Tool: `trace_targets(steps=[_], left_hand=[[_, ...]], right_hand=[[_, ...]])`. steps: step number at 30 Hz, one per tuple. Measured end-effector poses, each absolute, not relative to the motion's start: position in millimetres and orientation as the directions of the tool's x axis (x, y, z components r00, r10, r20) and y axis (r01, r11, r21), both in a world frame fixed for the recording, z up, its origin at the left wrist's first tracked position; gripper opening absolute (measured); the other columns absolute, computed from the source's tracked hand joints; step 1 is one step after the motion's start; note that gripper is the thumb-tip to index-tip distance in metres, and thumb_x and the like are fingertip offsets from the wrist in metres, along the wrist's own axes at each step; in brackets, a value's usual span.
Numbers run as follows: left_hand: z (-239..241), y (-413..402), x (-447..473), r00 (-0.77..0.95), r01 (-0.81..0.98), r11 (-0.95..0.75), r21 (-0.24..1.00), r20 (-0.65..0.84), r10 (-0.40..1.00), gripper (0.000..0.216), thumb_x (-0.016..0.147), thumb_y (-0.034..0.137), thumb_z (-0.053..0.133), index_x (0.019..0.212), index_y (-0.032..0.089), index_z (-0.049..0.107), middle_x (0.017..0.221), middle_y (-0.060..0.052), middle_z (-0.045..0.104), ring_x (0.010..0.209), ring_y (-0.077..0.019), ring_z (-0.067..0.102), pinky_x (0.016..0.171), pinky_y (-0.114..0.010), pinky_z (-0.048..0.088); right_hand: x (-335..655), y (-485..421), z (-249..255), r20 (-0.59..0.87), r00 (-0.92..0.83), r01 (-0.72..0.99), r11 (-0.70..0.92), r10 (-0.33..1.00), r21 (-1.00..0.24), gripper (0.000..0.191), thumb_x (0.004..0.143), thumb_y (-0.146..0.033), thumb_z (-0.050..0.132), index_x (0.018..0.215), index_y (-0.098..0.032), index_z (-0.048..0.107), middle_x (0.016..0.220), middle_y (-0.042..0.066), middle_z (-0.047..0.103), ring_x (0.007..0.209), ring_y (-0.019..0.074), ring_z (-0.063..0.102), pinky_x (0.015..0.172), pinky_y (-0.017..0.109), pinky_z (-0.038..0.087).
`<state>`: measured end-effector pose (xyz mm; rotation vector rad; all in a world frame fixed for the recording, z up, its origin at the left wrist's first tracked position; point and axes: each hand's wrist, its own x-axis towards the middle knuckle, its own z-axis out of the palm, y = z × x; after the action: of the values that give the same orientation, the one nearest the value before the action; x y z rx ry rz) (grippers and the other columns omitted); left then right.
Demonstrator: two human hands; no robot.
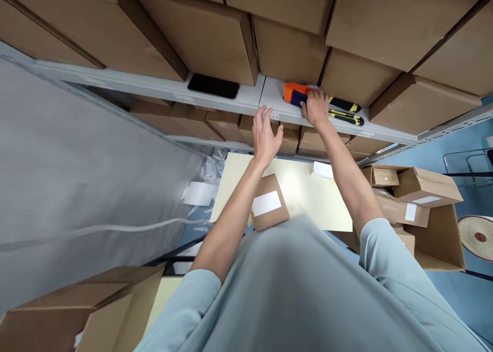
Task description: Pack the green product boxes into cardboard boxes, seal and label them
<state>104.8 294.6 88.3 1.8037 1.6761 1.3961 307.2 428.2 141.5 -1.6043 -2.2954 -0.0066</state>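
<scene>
My right hand [316,107] is up at the grey shelf [246,101], with its fingers closed on an orange and dark-blue tool [296,93] whose exact kind is partly hidden by the hand. Two black-and-yellow utility knives [345,111] lie just right of that hand. At the shelf's front edge my left hand [266,137] hangs open, its fingers apart and holding nothing. Below my left forearm, a small cardboard box [270,202] with a white label rests on the cream tabletop [308,203]. A little stack of white labels [322,170] lies at the table's far side.
Large cardboard boxes [200,34] line the shelf, and smaller ones stand below it. A black phone [213,86] lies on the shelf's left part. To the right is an open carton [441,234] with labelled boxes. A white cable [142,228] runs from the left wall to the table.
</scene>
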Motion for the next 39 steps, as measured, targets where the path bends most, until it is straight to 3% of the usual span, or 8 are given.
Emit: trace_targets(steps=[5,11,15,19,22,28,34,39], left_hand=[[23,180,75,-0.343,0.576,0.059,0.815,0.176,0.923,0.074,0.105,0.052,0.073,0.166,0.019,0.048,0.179,-0.022,0.042,0.174,-0.0351,0.033,0.146,-0.052,0.021],[-54,39,89,-0.474,0.543,0.511,0.666,-0.259,0.842,0.096,0.099,0.049,0.08,0.173,0.008,0.034,0.184,-0.031,0.027,0.179,-0.0393,0.018,0.147,-0.054,0.016],[-76,14,106,-0.489,0.484,0.646,0.591,-0.429,0.759,0.115,0.095,0.053,0.083,0.177,0.004,0.02,0.187,-0.034,0.016,0.18,-0.0405,0.011,0.147,-0.055,0.015],[-85,22,112,-0.478,0.489,0.67,0.559,-0.471,0.742,0.131,0.091,0.055,0.085,0.18,0.0,0.005,0.188,-0.035,0.008,0.181,-0.0399,0.005,0.147,-0.054,0.009],[-85,30,114,-0.497,0.515,0.697,0.499,-0.488,0.717,0.136,0.09,0.061,0.084,0.181,0.003,0.001,0.189,-0.034,0.004,0.181,-0.0428,0.001,0.146,-0.061,0.007],[-82,36,111,-0.478,0.571,0.689,0.446,-0.502,0.721,0.135,0.089,0.063,0.082,0.181,0.007,0.001,0.189,-0.032,0.009,0.181,-0.0427,0.002,0.145,-0.063,0.01],[-85,39,104,-0.437,0.604,0.662,0.443,-0.511,0.741,0.139,0.088,0.064,0.083,0.181,0.004,-0.002,0.189,-0.033,0.006,0.18,-0.043,0.002,0.144,-0.064,0.007],[-87,41,99,-0.398,0.646,0.636,0.423,-0.524,0.753,0.139,0.09,0.066,0.081,0.181,0.004,-0.004,0.189,-0.033,0.004,0.18,-0.0426,0.002,0.145,-0.062,0.007]], right_hand=[[329,324,87,0.408,-0.238,0.843,0.396,0.881,-0.363,0.071,0.121,-0.063,0.02,0.164,-0.016,0.051,0.163,0.024,0.056,0.151,0.0389,0.05,0.13,0.066,0.036],[383,120,-71,-0.121,-0.313,0.782,0.183,0.942,-0.596,0.05,0.117,-0.052,0.048,0.14,-0.013,0.07,0.137,0.023,0.074,0.13,0.0397,0.066,0.119,0.062,0.053],[399,46,-120,-0.358,-0.292,0.773,-0.002,0.887,-0.635,0.054,0.106,-0.042,0.071,0.152,-0.014,0.066,0.147,0.023,0.071,0.14,0.0396,0.064,0.124,0.06,0.053],[390,36,-135,-0.434,-0.351,0.818,0.046,0.83,-0.573,0.069,0.099,-0.028,0.081,0.163,-0.014,0.058,0.165,0.025,0.059,0.152,0.0402,0.055,0.127,0.059,0.051],[382,45,-142,-0.406,-0.414,0.837,0.165,0.815,-0.522,0.049,0.103,-0.017,0.07,0.152,-0.014,0.068,0.168,0.025,0.057,0.155,0.0402,0.052,0.124,0.058,0.051],[387,61,-138,-0.352,-0.455,0.827,0.242,0.818,-0.507,0.034,0.114,-0.017,0.047,0.126,-0.014,0.079,0.151,0.022,0.07,0.139,0.0354,0.063,0.115,0.05,0.054],[387,80,-108,-0.375,-0.464,0.826,0.239,0.802,-0.511,0.033,0.115,-0.016,0.044,0.13,-0.015,0.074,0.133,0.016,0.078,0.117,0.0295,0.072,0.099,0.04,0.057],[372,106,-94,-0.409,-0.559,0.815,0.386,0.722,-0.433,0.041,0.109,-0.005,0.042,0.139,-0.012,0.069,0.128,0.019,0.079,0.111,0.031,0.073,0.096,0.042,0.055]])
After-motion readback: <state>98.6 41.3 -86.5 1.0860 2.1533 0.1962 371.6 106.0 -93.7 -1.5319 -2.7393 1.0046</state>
